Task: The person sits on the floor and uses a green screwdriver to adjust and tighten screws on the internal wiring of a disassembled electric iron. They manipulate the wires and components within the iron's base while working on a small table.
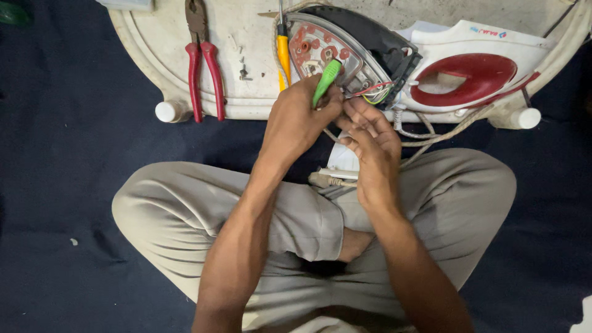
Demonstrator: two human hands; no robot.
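Hands meet at the rear of an opened electric iron point(345, 52), its grey metal soleplate studded with red fittings and lying on a scuffed white plastic tray point(246, 37). The left hand point(299, 117) is closed around a green plastic-handled screwdriver point(327, 80), the handle jutting up above the knuckles and the tip hidden. The right hand point(370, 139), fingers loosely curled, pinches thin coloured wires point(373, 92) just beside the screwdriver. A braided white cord point(431, 132) trails over the lap. Nearby on the tray lie red-handled steel pliers point(203, 61), a yellow-handled screwdriver point(283, 52) and the iron's glossy white-and-red plastic housing point(481, 71).
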